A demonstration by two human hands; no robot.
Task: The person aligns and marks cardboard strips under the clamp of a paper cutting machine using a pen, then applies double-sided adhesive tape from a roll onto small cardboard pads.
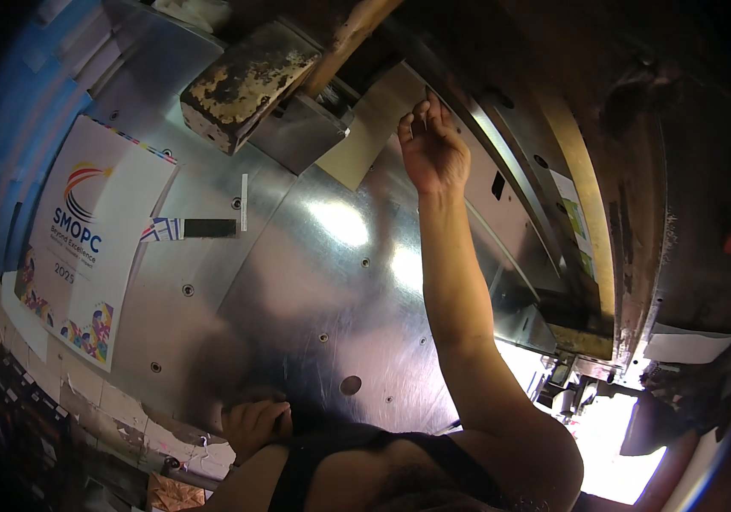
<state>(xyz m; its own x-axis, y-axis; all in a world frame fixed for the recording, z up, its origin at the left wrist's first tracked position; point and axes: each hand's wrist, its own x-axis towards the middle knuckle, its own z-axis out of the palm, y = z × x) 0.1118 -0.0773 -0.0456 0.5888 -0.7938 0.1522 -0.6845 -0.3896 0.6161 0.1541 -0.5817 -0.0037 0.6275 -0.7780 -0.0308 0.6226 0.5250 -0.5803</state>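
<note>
Beige, flat sheet of thin paper or card (355, 162) lies at the far side of the broad, polished silver metal table (297, 282), between an angled grey steel block (297, 132) and the person's bare right hand (438, 149). It looks light and fairly stiff for its thinness, and would probably slide easily on the smooth metal. A sharp pinch could crease it, so the better hold seems to be flat fingers along the near corner, which lies free of the block.

The right hand is reached out with its fingers loosely bent, the tips up beside a long, shiny metal bar (489, 128) — whether they touch the sheet, the bar or nothing, I cannot tell. The left hand (256, 424) is at the table's near edge, fingers curled; its palm side is out of sight, so I cannot tell if it holds anything.

The sheet's far end fades into shadow beneath the machine, and its left side runs behind the block, so its full outline is hard to make out. Glare from the bright reflection (340, 222) washes out part of the tabletop, and the dark sleeveless top (365, 444) covers some of the near edge.
</note>
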